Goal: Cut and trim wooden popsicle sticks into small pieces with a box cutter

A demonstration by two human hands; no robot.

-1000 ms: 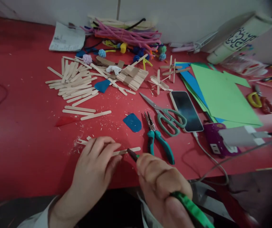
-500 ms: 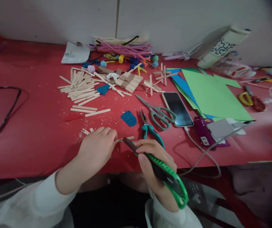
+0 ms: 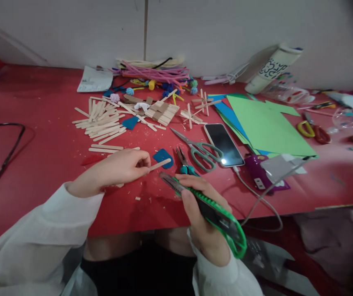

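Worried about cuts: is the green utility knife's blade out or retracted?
Out. A grey blade projects from the green plastic utility knife in the right hand, toward the flat wooden stick.

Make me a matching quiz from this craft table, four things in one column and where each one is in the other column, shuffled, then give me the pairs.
Things:
1. craft stick
2. utility knife
3. phone
4. scissors

Places:
A. lying screen-up beside the green paper
B. in the grip of the right hand
C. lying between the pliers and the phone
D. pinched in the left hand

Pairs: 1-D, 2-B, 3-A, 4-C.
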